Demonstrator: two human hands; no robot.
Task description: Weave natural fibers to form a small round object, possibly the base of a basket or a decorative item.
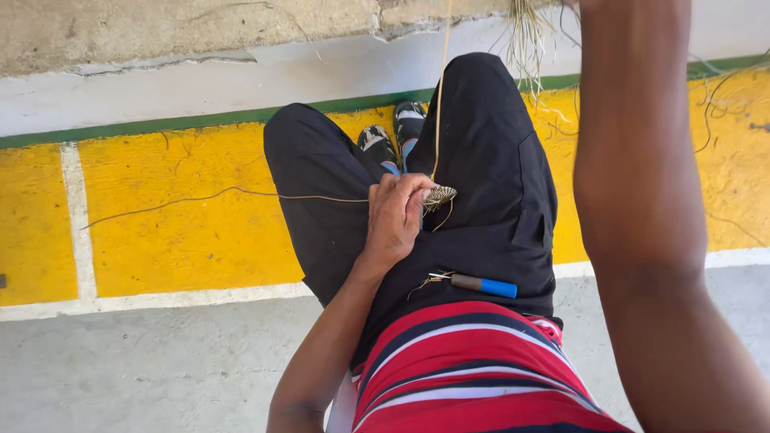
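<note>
L hand [395,218] fingers pinched shut on small woven straw piece [439,195], over the lap betw knees. Straw strand [438,96] runs up from it. R arm [642,200] raised, hand out of frame, fingers can't tell. Blue-handled tool [479,284] lies on lap nr shirt hem.
</note>
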